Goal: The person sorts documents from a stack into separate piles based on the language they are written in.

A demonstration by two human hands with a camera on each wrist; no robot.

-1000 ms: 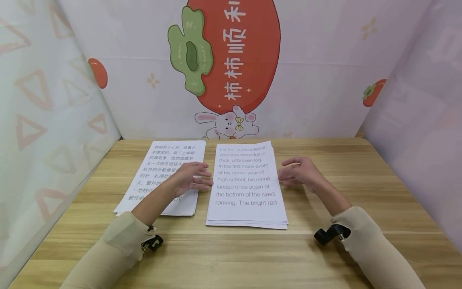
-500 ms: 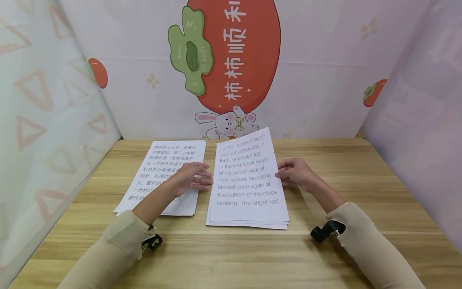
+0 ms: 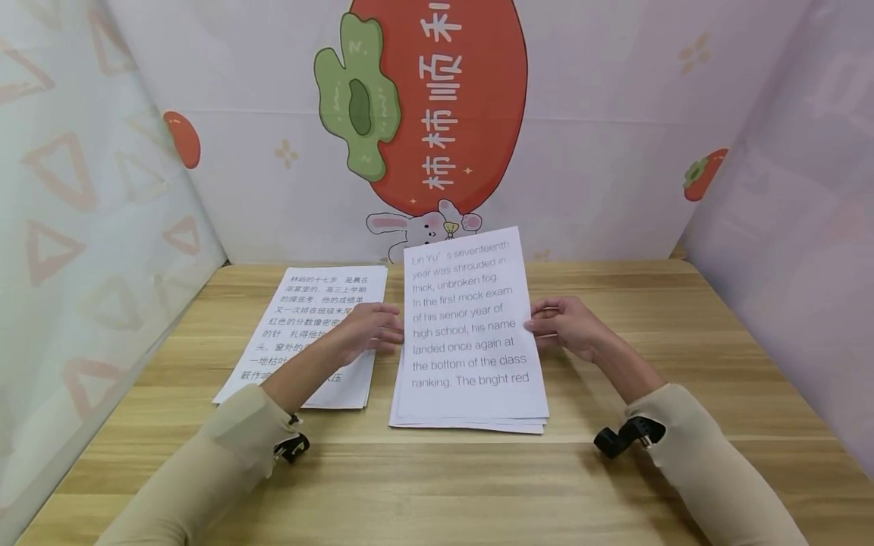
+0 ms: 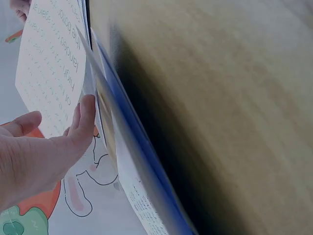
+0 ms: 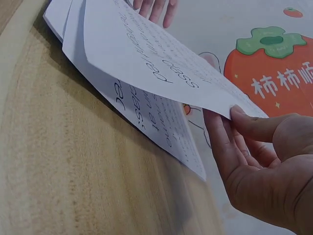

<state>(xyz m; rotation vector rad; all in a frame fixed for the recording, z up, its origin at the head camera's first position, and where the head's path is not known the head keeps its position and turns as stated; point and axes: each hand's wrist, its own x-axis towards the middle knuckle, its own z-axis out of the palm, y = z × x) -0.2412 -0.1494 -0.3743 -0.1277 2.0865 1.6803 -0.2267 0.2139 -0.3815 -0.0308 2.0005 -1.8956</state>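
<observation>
Right hand [image 3: 570,327] pinches the raised English sheet [image 3: 467,326]
Left of that sheet: left hand [image 3: 365,334], fingers extended, and Chinese-printed pages [image 3: 317,299].

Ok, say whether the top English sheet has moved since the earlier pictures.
Yes: the top English sheet has lifted, its far edge now covering part of the printed rabbit.

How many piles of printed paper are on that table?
2. The Chinese-text pile lies left, partly hidden by the left hand; the English-text pile is central, its top sheet pinched by the right hand. No others show.
</observation>
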